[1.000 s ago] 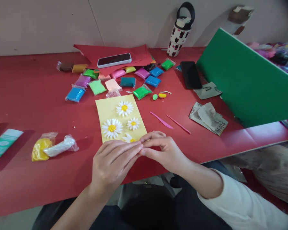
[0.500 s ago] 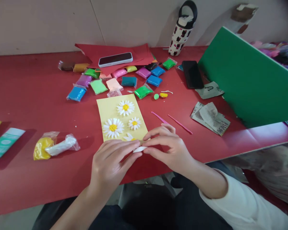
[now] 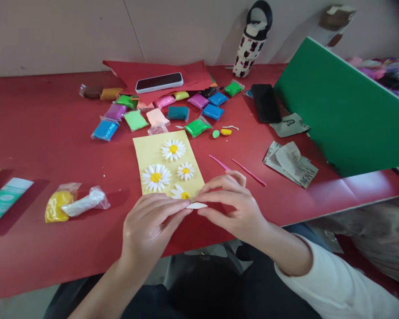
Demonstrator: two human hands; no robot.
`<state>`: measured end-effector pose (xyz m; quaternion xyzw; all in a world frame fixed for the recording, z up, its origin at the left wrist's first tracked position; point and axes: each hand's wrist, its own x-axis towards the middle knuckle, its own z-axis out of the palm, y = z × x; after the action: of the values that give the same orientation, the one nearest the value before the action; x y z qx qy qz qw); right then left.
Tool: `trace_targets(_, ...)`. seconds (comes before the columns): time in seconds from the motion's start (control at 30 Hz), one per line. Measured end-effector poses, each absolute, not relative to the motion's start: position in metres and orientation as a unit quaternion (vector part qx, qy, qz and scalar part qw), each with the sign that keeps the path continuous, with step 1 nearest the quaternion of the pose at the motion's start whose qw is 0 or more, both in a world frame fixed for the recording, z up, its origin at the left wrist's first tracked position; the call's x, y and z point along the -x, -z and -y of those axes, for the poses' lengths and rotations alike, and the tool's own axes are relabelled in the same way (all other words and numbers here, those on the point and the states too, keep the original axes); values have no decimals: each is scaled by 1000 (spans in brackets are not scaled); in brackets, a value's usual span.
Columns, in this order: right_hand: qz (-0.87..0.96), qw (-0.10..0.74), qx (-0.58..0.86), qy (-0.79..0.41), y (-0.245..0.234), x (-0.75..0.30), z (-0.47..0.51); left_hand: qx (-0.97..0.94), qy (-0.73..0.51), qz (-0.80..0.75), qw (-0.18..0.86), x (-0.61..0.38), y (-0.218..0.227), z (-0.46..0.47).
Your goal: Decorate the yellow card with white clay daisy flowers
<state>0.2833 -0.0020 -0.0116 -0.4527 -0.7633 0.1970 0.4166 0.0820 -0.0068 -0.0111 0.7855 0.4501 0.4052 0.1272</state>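
A small white clay petal [image 3: 197, 205] is pinched between the thumb and fingertips of the right hand [image 3: 234, 206], and it is held in the air just off the near edge of a yellow card [image 3: 146, 153]. The left hand [image 3: 149, 226] is brought in from the other side with its fingers close together, and their tips are placed at or just beside the petal's left end; whether the petal is gripped by them cannot be told. The two hands are kept close but are not clasped. On the card, three clay daisies with yellow centres are fixed: a large one [image 3: 156, 177], one [image 3: 173, 149] above it and a smaller one [image 3: 185, 171], while a fourth, partial daisy [image 3: 180, 192] is placed at the near edge, next to the petal. The card is laid on a red table [image 3: 36, 133]. Two pink modelling tools [image 3: 219, 162] are laid just beyond the right hand, and a small green clay ball [image 3: 216, 134] and a yellow clay piece [image 3: 225, 131] are left near them. Packets of coloured clay [image 3: 136, 120] are scattered beyond the card, and a phone [image 3: 158, 83] is placed on red paper [image 3: 186, 75]. Opened packets of yellow clay [image 3: 55, 207] and white clay [image 3: 83, 204] are seen to the left.
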Motion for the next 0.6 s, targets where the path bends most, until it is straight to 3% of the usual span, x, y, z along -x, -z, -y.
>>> trace_targets(0.13, 765, 412, 457, -191, 12, -284, 2, -770, -396, -474, 163, -82, 11, 7)
trace_targets(0.37, 777, 414, 443, -167, 15, -282, 3, -668, -389, -506, 383, -91, 10, 7)
trace_targets(0.6, 782, 419, 437, -145, 16, -282, 3, -615, -406, -501, 454, -94, 13, 8)
